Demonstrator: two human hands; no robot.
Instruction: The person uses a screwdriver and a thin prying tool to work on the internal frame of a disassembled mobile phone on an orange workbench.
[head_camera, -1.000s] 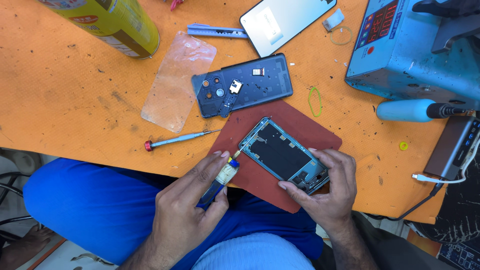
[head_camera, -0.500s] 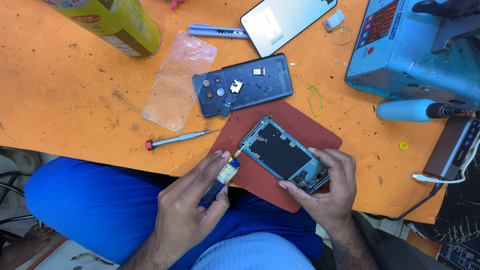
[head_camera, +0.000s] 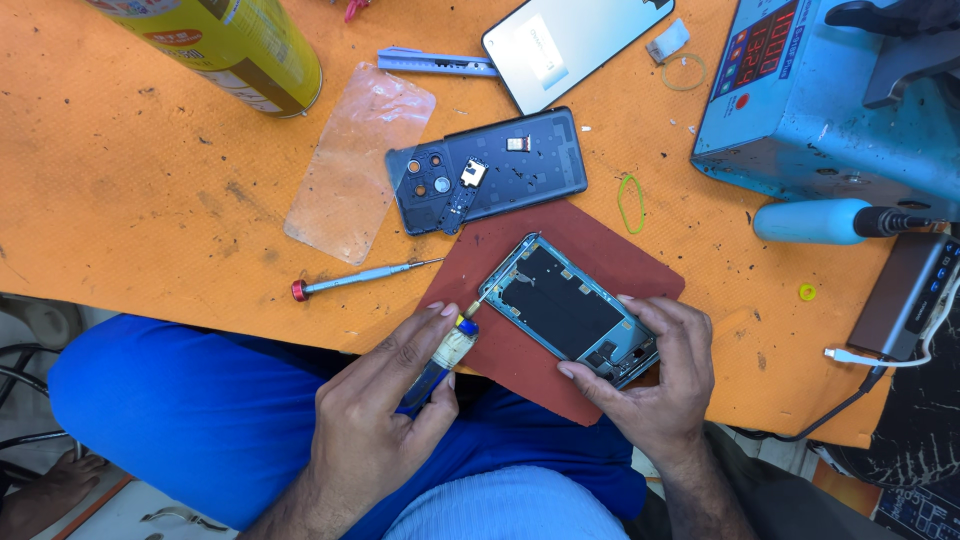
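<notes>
Change: hardly any over the last second; the same grips are kept.
Left hand (head_camera: 385, 425): clamped on the blue screwdriver (head_camera: 440, 365), tip at the frame's near-left corner.
Right hand (head_camera: 655, 385): closed on the phone frame (head_camera: 575, 310), steadied on the red mat (head_camera: 600, 260) at the surface's near edge.

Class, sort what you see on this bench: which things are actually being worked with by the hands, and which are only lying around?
In use:
left hand
blue-handled tool
right hand
opened phone frame
red mat

Lying about:
red-capped screwdriver
dark back cover
clear film
yellow can
green rubber band
</notes>
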